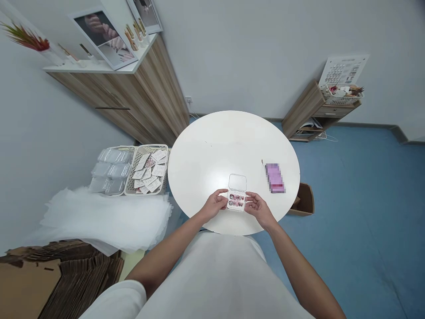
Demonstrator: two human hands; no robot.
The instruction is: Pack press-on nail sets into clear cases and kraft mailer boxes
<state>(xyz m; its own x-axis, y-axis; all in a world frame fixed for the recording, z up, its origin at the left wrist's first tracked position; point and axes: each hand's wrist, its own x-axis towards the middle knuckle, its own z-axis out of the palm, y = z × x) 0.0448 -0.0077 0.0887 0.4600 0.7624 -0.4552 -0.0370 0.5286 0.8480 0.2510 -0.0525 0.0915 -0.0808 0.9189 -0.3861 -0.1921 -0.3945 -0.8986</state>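
A small clear plastic case (236,209) sits near the front edge of the round white table (212,133). Its transparent lid (237,182) is raised at the far side. Two rows of pink and dark press-on nails (236,200) lie inside. My left hand (215,204) grips the case's left side between thumb and fingers. On the opposite side, my right hand (259,208) holds it the same way, its fingers curled. Whether the case rests on the table or is slightly lifted, I cannot tell.
A blurred purple rectangular item (275,178) lies right on the table. White baskets of cards (149,173) and clear packs (113,169) stand left, beside white sheets (109,219) and stacked cardboard (79,279). A cardboard box (307,199) sits on the floor at right. Wooden cabinets (159,88) line the wall.
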